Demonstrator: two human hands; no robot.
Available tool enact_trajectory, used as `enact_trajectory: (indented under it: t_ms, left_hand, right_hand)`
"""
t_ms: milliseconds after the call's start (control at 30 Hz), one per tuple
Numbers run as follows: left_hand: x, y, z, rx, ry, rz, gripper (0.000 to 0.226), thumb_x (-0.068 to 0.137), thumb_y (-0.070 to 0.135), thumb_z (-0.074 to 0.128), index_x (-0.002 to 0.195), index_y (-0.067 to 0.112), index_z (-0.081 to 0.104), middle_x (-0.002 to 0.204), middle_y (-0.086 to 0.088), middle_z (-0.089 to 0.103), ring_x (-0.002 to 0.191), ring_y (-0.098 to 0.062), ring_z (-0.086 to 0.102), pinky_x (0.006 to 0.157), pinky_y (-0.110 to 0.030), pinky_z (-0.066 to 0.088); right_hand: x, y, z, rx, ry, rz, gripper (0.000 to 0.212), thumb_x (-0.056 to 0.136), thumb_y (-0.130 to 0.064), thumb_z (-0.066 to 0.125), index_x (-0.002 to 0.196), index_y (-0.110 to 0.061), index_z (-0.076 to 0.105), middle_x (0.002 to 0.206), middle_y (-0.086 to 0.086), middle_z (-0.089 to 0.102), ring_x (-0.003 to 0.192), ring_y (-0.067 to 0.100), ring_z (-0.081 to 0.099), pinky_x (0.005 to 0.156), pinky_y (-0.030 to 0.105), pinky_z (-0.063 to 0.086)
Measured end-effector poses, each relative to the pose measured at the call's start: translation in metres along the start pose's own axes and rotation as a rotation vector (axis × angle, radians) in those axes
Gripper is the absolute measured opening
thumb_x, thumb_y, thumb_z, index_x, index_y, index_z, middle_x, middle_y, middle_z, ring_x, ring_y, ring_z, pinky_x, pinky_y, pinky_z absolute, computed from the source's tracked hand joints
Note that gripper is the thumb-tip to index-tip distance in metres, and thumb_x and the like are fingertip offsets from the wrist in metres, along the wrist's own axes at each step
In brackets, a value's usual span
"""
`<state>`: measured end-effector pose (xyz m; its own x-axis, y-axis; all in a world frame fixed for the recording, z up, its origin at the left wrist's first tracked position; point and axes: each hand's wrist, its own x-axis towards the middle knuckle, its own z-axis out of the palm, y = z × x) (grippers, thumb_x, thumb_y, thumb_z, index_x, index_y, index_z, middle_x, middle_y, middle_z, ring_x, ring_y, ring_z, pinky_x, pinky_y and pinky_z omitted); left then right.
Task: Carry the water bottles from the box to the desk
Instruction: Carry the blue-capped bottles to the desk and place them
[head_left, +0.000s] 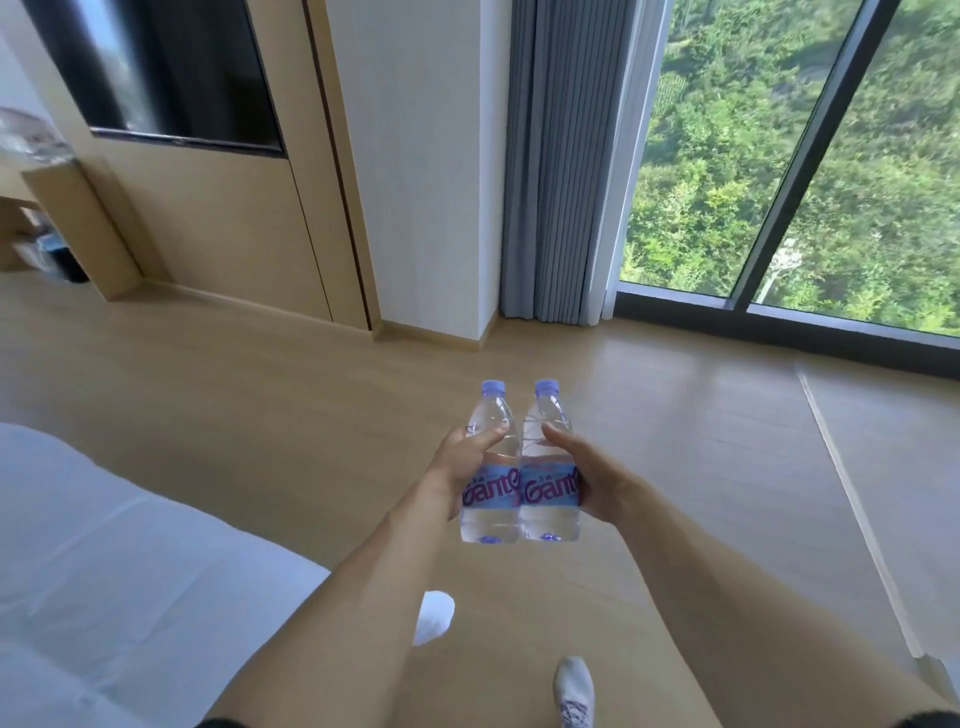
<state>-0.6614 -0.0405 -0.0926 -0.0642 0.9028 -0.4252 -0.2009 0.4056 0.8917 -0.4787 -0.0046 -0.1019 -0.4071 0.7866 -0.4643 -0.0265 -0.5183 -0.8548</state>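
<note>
Both hands are out in front, each grasping one water bottle: left hand (460, 467) holds the left bottle (491, 467), right hand (587, 475) the right bottle (549, 467), upright and touching side by side above the wooden floor (311, 415). Near left lies a white bed (104, 571). Far left, a desk (67, 218); far right, grey curtain (561, 182) and window (805, 156).

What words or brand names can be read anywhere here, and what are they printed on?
"Gante", pink letters cut off at the edge, on the blue label of the clear plastic bottle in the left hand.
"Gante", likewise, on the matching bottle in the right hand.
Smaller label print: too blurred.
</note>
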Motion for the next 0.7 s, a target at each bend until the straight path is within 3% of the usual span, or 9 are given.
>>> enact_trajectory:
  t_ms: [100, 200, 333, 433, 533, 700]
  left_hand:
    - [0.044, 0.018, -0.001, -0.036, 0.096, 0.018, 0.052, 0.087, 0.036, 0.077, 0.126, 0.009, 0.053, 0.111, -0.024, 0.072, 0.095, -0.044, 0.073, 0.084, -0.064, 0.057]
    - [0.087, 0.043, 0.003, -0.100, 0.192, 0.032, 0.062, 0.080, 0.036, 0.080, 0.127, 0.007, 0.052, 0.115, -0.026, 0.070, 0.097, -0.045, 0.072, 0.086, -0.067, 0.055]
    - [0.139, 0.077, 0.008, -0.172, 0.290, 0.054, 0.065, 0.067, 0.039, 0.083, 0.117, 0.012, 0.052, 0.115, -0.023, 0.070, 0.097, -0.043, 0.073, 0.085, -0.069, 0.055]
    - [0.171, 0.094, 0.004, -0.192, 0.333, 0.073, 0.053, 0.075, 0.037, 0.084, 0.114, 0.015, 0.055, 0.112, -0.020, 0.072, 0.093, -0.040, 0.074, 0.084, -0.067, 0.056]
    - [0.192, 0.107, -0.005, -0.202, 0.379, 0.056, 0.039, 0.084, 0.035, 0.079, 0.108, 0.019, 0.054, 0.103, -0.013, 0.072, 0.083, -0.033, 0.075, 0.081, -0.059, 0.060]
    - [0.221, 0.124, -0.030, -0.222, 0.441, 0.043, 0.038, 0.089, 0.033, 0.076, 0.114, 0.018, 0.052, 0.105, -0.013, 0.068, 0.085, -0.033, 0.071, 0.087, -0.059, 0.058]
  right_hand:
    - [0.056, -0.026, -0.010, -0.024, -0.029, 0.027, 0.047, 0.095, -0.043, 0.063, 0.129, -0.010, 0.059, 0.120, 0.025, 0.069, 0.096, 0.036, 0.070, 0.086, 0.046, 0.058]
    - [0.114, -0.060, -0.019, -0.063, -0.076, 0.072, 0.045, 0.094, -0.045, 0.065, 0.125, -0.013, 0.060, 0.110, 0.021, 0.074, 0.087, 0.032, 0.074, 0.072, 0.039, 0.060]
    - [0.180, -0.103, -0.033, -0.096, -0.131, 0.106, 0.043, 0.090, -0.047, 0.069, 0.119, -0.016, 0.062, 0.104, 0.017, 0.076, 0.086, 0.031, 0.076, 0.067, 0.037, 0.060]
    - [0.220, -0.130, -0.036, -0.118, -0.183, 0.122, 0.041, 0.088, -0.047, 0.071, 0.113, -0.015, 0.061, 0.100, 0.017, 0.077, 0.081, 0.031, 0.076, 0.061, 0.035, 0.060]
    - [0.253, -0.146, -0.030, -0.141, -0.225, 0.141, 0.047, 0.089, -0.047, 0.070, 0.120, -0.013, 0.059, 0.102, 0.017, 0.076, 0.081, 0.031, 0.076, 0.062, 0.035, 0.060]
    - [0.303, -0.161, -0.011, -0.181, -0.305, 0.153, 0.046, 0.087, -0.048, 0.072, 0.115, -0.012, 0.064, 0.104, 0.017, 0.076, 0.087, 0.031, 0.076, 0.068, 0.036, 0.060]
